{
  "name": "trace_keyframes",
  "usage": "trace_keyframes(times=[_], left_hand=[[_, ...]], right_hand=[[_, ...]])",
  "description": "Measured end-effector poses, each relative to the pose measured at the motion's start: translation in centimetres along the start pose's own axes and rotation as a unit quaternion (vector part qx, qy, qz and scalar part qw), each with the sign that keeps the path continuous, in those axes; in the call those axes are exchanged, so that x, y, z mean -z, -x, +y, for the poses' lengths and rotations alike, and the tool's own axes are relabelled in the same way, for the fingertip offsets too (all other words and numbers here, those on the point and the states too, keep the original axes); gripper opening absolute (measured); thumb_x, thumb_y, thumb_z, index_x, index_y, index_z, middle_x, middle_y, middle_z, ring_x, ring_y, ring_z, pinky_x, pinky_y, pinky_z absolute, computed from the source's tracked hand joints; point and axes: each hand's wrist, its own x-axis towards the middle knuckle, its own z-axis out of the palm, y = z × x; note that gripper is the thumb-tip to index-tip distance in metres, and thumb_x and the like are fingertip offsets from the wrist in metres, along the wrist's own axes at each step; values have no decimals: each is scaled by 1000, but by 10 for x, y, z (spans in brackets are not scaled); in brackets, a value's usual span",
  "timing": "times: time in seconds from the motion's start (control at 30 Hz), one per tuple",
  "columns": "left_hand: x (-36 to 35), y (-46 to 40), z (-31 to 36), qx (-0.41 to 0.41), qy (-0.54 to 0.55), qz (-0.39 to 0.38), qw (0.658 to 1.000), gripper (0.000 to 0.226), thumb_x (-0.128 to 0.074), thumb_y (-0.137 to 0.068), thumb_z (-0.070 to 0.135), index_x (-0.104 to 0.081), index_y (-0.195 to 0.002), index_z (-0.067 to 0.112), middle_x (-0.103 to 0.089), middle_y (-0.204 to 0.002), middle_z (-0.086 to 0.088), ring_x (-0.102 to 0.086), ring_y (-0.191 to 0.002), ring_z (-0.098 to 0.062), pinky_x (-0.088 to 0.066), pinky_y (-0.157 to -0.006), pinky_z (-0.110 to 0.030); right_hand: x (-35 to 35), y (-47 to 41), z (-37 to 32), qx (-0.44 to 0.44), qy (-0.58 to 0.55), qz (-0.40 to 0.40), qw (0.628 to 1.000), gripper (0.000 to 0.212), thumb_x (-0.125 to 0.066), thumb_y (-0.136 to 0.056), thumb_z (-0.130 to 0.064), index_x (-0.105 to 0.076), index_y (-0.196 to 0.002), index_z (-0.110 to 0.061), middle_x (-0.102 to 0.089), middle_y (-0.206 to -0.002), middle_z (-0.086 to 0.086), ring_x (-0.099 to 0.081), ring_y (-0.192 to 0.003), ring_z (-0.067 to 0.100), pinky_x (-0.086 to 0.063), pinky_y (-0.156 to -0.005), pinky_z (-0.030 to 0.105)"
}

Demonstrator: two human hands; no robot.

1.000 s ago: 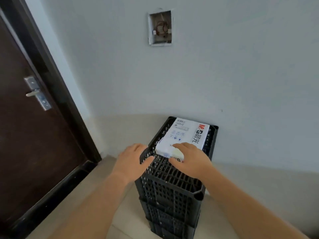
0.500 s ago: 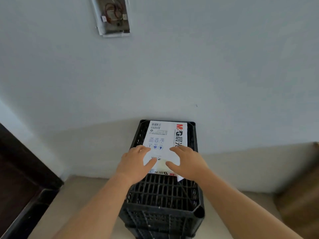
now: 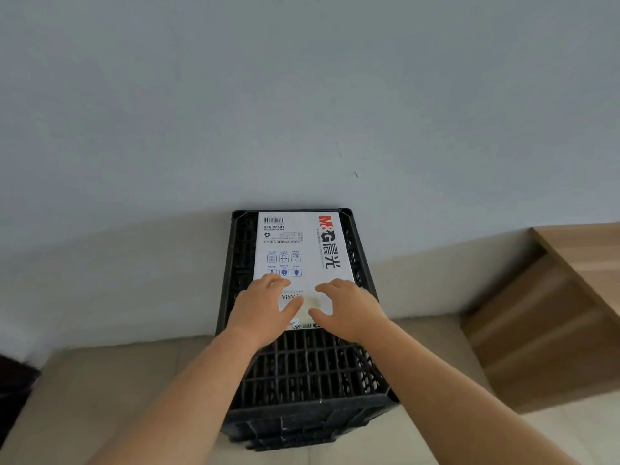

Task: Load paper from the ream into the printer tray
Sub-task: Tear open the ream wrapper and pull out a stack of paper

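Opening the ream. A white paper-wrapped ream (image 3: 302,260) printed with a red-and-black logo lies flat on top of a stack of black perforated plastic crates (image 3: 312,367), directly beneath and beyond both hands. The left hand (image 3: 260,310) and right hand (image 3: 349,310) rest palm-down on the near end of the ream, fingers spread and loosely curved, neither closed around anything. Between the two thumbs a yellowish patch (image 3: 312,307) shows on the wrapper, probably a seal or tape, though this cannot be confirmed. The step in hand is judged to be breaking the wrapper at this near end. To do it well, press the ream down with one hand and lift the flap with the other, tearing along the seam so the sheets beneath stay uncreased. No printer or tray is in view; a brown wooden cabinet (image 3: 553,307) stands well to the right of the right hand.
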Motion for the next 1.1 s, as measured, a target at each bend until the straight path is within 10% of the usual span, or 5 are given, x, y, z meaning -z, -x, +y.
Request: trace_keyframes(times=[0.5, 1.1], left_hand=[[-9, -6, -15, 10, -21, -10, 1000, 54, -42, -90, 56, -47, -133, 23, -43, -140, 7, -36, -130, -13, -31, -109, -37], [-4, 18, -20, 21, -29, 33, 999, 52, -44, -91, 52, -47, -133, 23, -44, -138, 9, -36, -129, -11, -29, -107, -35]], right_hand=[[-19, -56, 3, -75, -22, -66, 995, 22, -50, -89, -18, -69, -96, -11, -64, -98, 6, -63, -87, 24, -56, -77, 38], [-36, 18, 0, 135, 20, 11, 991, 20, -48, -91, -25, -64, -94, -13, -59, -94, 2, -55, -88, 21, -49, -78, 35]])
